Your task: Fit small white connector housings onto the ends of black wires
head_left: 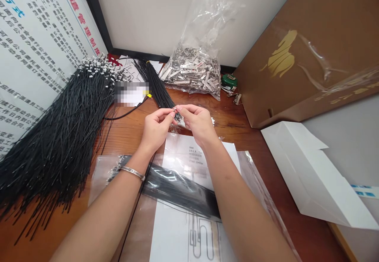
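A: Why do the hands meet like that?

B: The left hand (156, 127) and right hand (198, 123) each pinch thumb to forefinger on a tiny piece (175, 110), likely because it's too small for a fuller grip. The fingertips hide most of it, so I can't tell what it is.

A: Where is it?

B: Above the near end of a black bundle (156, 82) lying on the surface (245, 115). A wire (134, 214) runs down past the left wrist; whether it joins the piece, I can't tell.

A: And the heap (68, 123)?

B: At the left, white tips mostly at the far end, perhaps laid so for easy picking. Metal parts (195, 70) sit in a bag at the back, beside a green tape measure (229, 81).

A: Anything in the way?

B: The forearms cross the bagged wires (177, 191) and cover parts of the printed sheet (177, 222). A brown box (296, 56) and a white box (314, 171) crowd the right side.
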### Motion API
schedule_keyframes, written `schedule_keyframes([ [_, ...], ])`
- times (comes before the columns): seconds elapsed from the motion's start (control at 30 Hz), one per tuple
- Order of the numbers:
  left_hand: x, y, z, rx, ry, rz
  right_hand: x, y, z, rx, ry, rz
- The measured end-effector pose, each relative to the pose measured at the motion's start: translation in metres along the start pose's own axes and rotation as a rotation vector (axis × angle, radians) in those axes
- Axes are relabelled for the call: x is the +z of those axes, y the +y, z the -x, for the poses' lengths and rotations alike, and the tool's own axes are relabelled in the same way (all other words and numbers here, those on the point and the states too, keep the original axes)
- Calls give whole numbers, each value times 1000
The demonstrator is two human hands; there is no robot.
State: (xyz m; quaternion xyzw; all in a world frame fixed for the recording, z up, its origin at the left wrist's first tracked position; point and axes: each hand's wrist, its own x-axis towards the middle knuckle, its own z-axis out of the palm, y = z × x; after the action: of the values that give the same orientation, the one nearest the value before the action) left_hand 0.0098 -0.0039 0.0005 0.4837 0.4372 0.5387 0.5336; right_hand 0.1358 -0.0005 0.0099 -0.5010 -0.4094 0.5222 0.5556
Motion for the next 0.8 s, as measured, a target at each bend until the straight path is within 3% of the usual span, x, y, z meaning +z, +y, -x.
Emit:
schedule_keyframes([
  [0.8,-2,0,1,-24,6,-31,-2,-2,1,-40,-78,31],
])
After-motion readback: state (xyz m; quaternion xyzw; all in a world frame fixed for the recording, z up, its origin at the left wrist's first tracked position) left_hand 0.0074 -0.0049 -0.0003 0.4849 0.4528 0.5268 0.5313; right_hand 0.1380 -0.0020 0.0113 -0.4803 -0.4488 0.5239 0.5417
